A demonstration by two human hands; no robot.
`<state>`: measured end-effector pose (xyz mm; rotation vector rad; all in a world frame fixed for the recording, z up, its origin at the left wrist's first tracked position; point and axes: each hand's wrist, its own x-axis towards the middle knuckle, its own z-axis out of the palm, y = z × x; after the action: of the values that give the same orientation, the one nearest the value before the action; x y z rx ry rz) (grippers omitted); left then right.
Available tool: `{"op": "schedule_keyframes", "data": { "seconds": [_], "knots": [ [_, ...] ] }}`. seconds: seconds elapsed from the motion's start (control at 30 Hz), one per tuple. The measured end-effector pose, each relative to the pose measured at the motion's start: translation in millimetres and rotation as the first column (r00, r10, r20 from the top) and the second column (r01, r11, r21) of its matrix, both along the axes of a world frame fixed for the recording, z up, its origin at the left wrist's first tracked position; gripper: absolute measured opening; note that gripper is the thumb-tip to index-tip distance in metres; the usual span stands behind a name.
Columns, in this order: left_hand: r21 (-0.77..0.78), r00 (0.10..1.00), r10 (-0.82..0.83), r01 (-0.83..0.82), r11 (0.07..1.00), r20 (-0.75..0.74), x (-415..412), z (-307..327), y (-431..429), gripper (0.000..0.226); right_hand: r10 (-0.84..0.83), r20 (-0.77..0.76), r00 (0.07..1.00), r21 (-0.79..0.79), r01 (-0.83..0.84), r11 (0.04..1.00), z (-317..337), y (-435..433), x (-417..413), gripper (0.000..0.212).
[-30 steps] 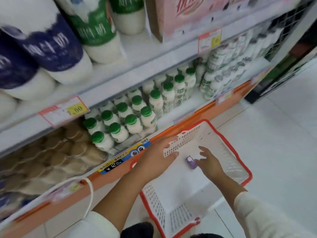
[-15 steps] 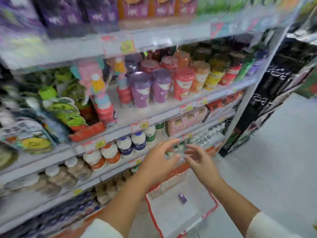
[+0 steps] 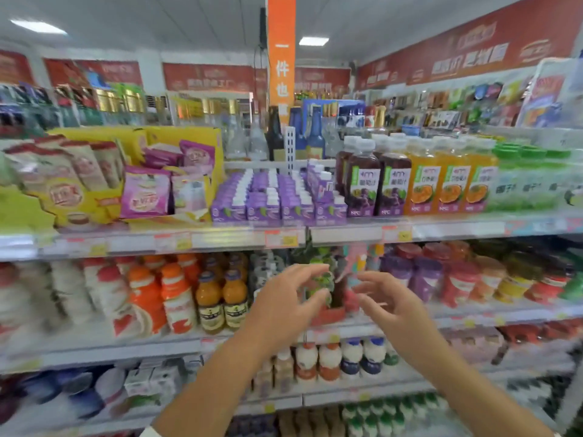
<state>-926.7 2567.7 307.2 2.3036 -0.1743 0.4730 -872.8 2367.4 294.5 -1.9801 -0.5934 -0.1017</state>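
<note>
My left hand point(image 3: 284, 305) and my right hand point(image 3: 389, 305) are raised side by side in front of a shop's drink shelves, at the level of the second shelf. Both have loosely curved, spread fingers and hold nothing. Between and behind them sits a small green-patterned pack point(image 3: 320, 285) on the shelf, untouched. On the top shelf above stand rows of small purple drink cartons point(image 3: 268, 197), beside purple juice bottles point(image 3: 375, 184) and orange juice bottles point(image 3: 441, 184).
Snack bags in yellow display boxes point(image 3: 138, 178) fill the top shelf's left. Orange-capped bottles point(image 3: 176, 298) and juice bottles point(image 3: 220, 298) stand left of my hands, coloured cups point(image 3: 457, 279) to the right. White bottles point(image 3: 340, 357) line the shelf below. An orange banner point(image 3: 281, 48) hangs overhead.
The view has swung up from the red basket on the floor to the upper shelves. Both hands have risen from the basket, leaving the small purple item in it; the basket is out of view.
</note>
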Motion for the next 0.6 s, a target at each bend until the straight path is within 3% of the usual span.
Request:
{"op": "schedule_keyframes", "data": {
  "seconds": [0.27, 0.6],
  "knots": [
    [0.116, 0.96, 0.218, -0.24, 0.964, 0.176, -6.6, 43.4, 179.1, 0.037, 0.078, 0.153, 0.985, -0.038, -0.073, 0.997, 62.8, 154.2, 17.5, 0.024],
    [0.371, 0.976, 0.081, -0.154, 0.916, 0.204, 59.3, 65.6, 242.1, 0.046, -0.042, 0.2, 0.979, -0.275, 0.097, 0.957, 104.3, 224.9, 105.7, 0.03]
  ]
}}
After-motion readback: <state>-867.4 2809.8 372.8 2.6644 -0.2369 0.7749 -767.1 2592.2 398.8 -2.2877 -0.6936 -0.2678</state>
